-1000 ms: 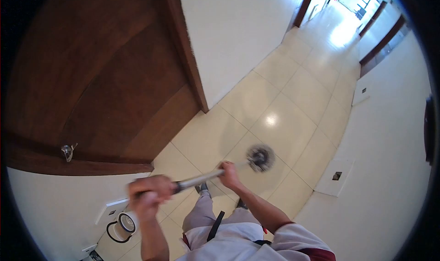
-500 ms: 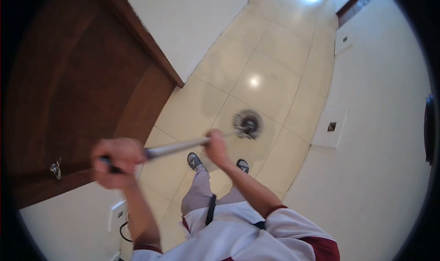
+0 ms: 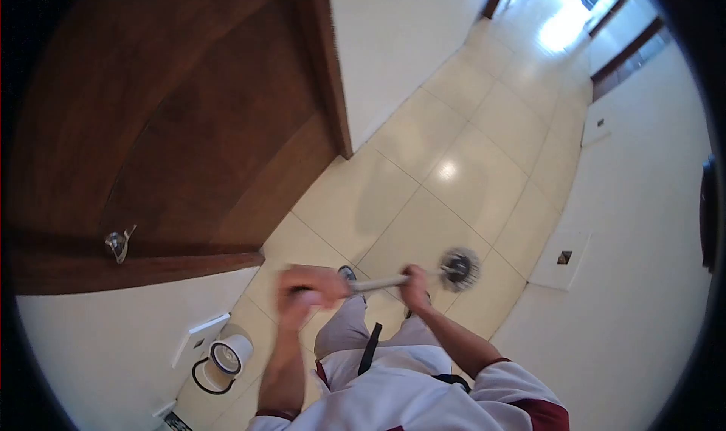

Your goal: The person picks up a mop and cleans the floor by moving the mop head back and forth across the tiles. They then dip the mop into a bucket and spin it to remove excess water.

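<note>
My left hand [image 3: 308,289], blurred by motion, is wrapped round the upper end of a light grey pole [image 3: 376,283]. Further down the pole my right hand [image 3: 414,286] is closed round it too. Just beyond my right hand is the pole's round, dark-centred head [image 3: 459,270] with a fringe of blurred grey strands. It appears over the tiled floor in front of my feet; whether it touches the floor I cannot tell. The pole crosses in front of my legs, nearly level in the view.
A dark wooden door [image 3: 204,128] with a metal handle [image 3: 119,243] stands at the left. A white bucket [image 3: 240,348] with a black handle is on the floor at the lower left. White walls flank the tiled corridor [image 3: 469,159]. Wall sockets show, one at the right [image 3: 564,258].
The view has turned, and the bucket has come into sight at the lower left. Both hands and the pole have moved right and lower in the picture, still held together.
</note>
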